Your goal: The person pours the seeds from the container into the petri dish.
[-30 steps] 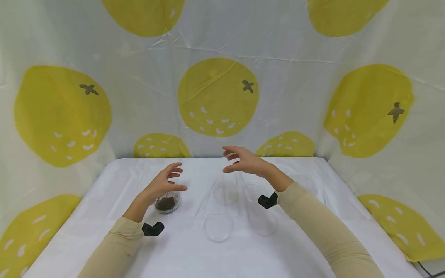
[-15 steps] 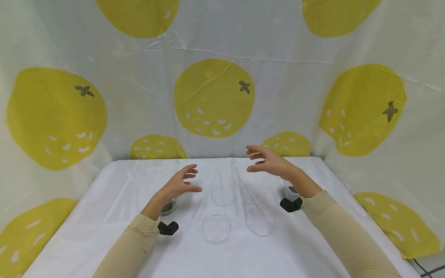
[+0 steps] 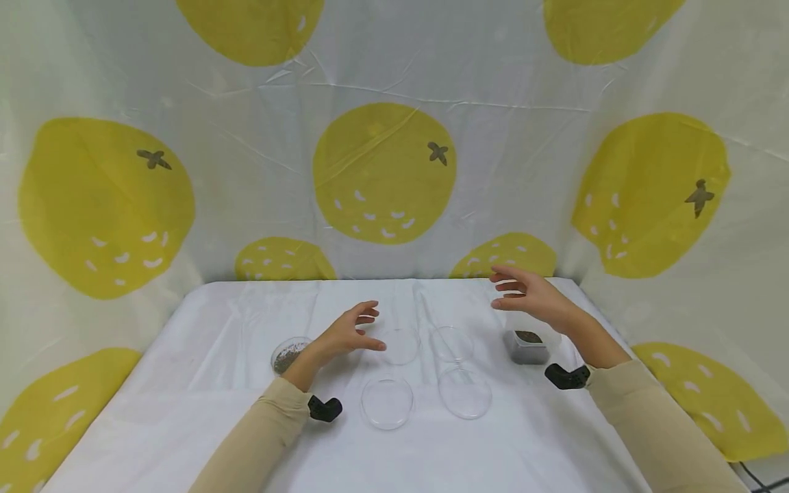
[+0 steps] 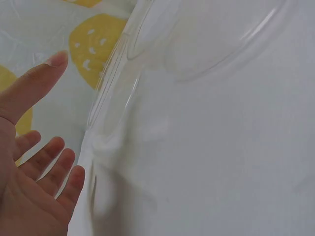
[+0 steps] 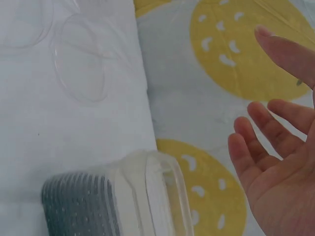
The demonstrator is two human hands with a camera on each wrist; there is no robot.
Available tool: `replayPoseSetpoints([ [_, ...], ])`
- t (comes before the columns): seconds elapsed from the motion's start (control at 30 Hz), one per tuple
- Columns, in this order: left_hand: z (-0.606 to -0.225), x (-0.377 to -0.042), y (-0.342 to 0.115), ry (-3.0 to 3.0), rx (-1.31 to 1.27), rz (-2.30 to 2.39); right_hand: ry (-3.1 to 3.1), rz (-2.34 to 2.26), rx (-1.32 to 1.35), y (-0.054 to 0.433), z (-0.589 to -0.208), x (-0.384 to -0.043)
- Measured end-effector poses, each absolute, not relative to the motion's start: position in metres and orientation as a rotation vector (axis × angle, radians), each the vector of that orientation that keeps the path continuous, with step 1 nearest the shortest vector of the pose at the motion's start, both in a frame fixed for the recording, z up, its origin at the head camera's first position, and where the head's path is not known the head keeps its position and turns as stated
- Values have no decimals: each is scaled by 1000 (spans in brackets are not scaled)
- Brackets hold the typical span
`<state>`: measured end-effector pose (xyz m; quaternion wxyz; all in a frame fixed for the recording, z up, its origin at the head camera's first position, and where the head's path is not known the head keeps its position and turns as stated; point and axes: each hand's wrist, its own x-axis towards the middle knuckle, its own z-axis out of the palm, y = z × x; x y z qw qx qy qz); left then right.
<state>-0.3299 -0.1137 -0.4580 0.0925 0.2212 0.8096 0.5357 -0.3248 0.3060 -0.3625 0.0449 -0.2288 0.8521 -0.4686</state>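
My left hand [image 3: 344, 335], fingers relaxed and apart with nothing in them, hovers above the table, just left of a clear round dish [image 3: 402, 346]. Behind its wrist sits a petri dish of dark, soil-like crumbs [image 3: 285, 356], partly covered by the arm. My right hand [image 3: 535, 300] is also bare and loosely spread, held over the back right of the table. Below and left of it stands a small clear plastic tub [image 3: 527, 353] with dark material inside. The right wrist view shows this tub's ribbed side [image 5: 78, 204] and pale rim, apart from the fingers [image 5: 275, 132].
Other clear round dishes [image 3: 387, 405] lie flat mid-table, including a front right one [image 3: 465, 393] and a back right one [image 3: 453, 344]. A white cloth [image 3: 407, 459] covers the table. A lemon-print curtain [image 3: 259, 171] hangs behind and at both sides.
Both hands have moved right; the left now hovers beside the clear dishes. The right has passed beyond them, and the tub beneath its arm has come into view. Nothing was picked up.
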Motion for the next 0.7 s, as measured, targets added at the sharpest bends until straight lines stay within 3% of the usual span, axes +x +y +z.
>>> replayPoseSetpoints([
  [0.37,-464,-331,-98,2364,739,1436,2767,-1557,-496,362,-378,-312],
  [0.7,-469,-328,-93,2434,711,1358,2749,-1495,-468,385,-399,-304],
])
